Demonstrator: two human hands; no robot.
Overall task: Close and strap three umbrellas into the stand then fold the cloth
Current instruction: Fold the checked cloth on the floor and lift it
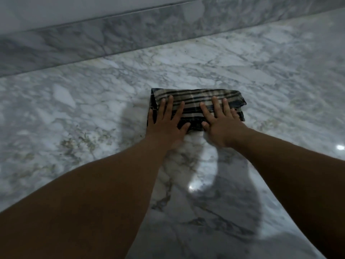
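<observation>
A striped cloth (196,98), dark with beige bands, lies folded into a small rectangle on the marble floor. My left hand (166,122) presses flat on its left half with fingers spread and straight. My right hand (220,122) lies flat on its right half, fingers straight and pointing away from me. Both palms cover the cloth's near edge. No umbrella or stand is in view.
The marble floor (74,113) spreads on all sides of the cloth. A marble skirting (112,38) runs along the wall at the back. My shadow falls on the floor between my forearms.
</observation>
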